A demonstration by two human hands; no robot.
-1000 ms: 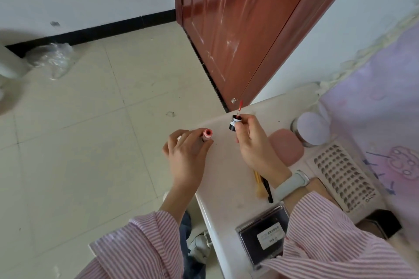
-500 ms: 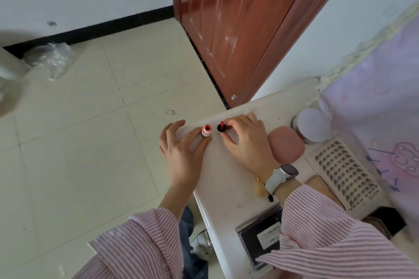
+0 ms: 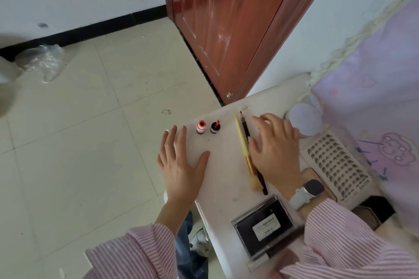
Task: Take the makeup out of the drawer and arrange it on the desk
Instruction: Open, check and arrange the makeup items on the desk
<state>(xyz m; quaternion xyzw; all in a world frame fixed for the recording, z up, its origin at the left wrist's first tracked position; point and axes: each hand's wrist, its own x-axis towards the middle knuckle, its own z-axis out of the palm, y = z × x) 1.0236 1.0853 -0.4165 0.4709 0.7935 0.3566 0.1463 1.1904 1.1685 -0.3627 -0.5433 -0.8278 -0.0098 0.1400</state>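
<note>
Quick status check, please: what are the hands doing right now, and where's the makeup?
Left hand open, flat on desk. Right hand open, resting beside yellow brush and black pencil. Two small bottles stand upright, untouched. Nothing blocking.

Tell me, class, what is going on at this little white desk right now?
A person is laying makeup out on the white desk. Two small lip tint pieces stand side by side near the far edge. The left hand rests flat and holds nothing. The right hand lies beside a yellow brush and black pencil, apparently straightening them.
</note>
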